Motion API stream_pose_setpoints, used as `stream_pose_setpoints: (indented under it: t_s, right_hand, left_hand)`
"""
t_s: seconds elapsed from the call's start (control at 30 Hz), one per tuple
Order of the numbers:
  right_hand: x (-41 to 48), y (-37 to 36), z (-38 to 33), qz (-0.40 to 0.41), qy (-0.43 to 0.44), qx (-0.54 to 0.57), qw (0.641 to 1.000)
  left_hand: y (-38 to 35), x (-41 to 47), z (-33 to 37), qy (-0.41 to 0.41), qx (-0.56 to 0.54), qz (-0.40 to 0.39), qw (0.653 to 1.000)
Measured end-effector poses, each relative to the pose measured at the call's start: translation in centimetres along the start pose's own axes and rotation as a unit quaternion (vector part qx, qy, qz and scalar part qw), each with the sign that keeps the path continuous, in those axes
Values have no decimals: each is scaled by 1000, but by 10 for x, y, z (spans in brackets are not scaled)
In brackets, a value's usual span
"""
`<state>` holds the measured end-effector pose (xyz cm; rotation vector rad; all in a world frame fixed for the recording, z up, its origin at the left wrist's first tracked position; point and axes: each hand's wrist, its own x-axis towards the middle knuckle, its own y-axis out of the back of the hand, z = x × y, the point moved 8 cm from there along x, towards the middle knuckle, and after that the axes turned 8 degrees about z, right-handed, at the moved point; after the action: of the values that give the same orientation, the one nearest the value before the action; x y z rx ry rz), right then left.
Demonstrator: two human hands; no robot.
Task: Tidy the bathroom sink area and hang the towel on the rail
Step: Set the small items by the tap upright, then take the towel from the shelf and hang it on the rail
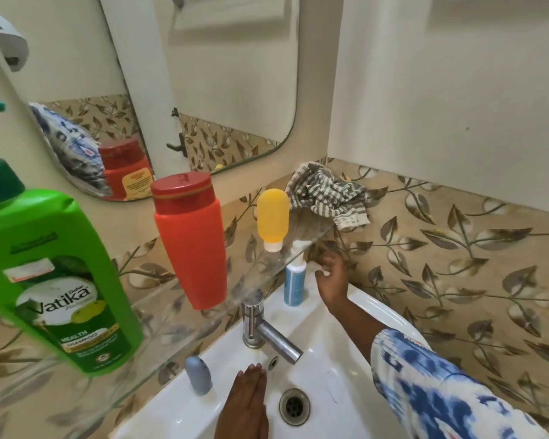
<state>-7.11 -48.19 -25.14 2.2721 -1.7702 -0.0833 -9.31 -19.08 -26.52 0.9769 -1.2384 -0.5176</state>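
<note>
The white sink (377, 315) was the anchor. Above it ran a glass shelf (178, 324). On that shelf, far left of the sink, stood the green shampoo bottle (61, 280), then the red bottle (191, 245), then the small yellow bottle (272, 218) (cap down). The striped towel (328, 194) lay crumpled at the shelf's right end, above the sink's back corner. My left hand (248, 403) rested flat in the sink, fingers together, holding nothing. My right hand (332, 274) was spread open at the sink's back rim, just beside the blue tube (293, 286). The steel tap (263, 331) stood at the sink's back, with a grey bottle (198, 375) on its left rim.
</note>
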Motion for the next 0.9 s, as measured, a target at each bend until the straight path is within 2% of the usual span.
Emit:
stream_pose_setpoints:
  t_s: [0.1,0.3,0.4,0.53,0.6,0.67,0.8,0.9]
  right_hand:
    - [9,36,-35,115,42,104,987]
    - [16,80,-101,194,208,16,959]
    - [21,98,-114,202,221,23,954]
    - [31,122,-135,197,231,59,951]
    - [38,135,-147,182,207,89,957]
    - [47,149,-161,175,197,107,959]
    - [57,195,-206,200,231,88,948]
    - [56,233,-245,203,268,42,941]
  left_hand:
    - [1,9,19,-21,12,2,1000]
    - [10,30,37,-10,21,16,1000]
    - [15,38,48,-24,18,44,999]
    - [30,64,63,-12,-44,49,998]
    - [45,85,77,-16,-94,64,993]
    - [52,110,92,-4,-170,44,985]
    - [92,173,117,74,-340,83,934]
    - [127,227,133,70,-387,135,910]
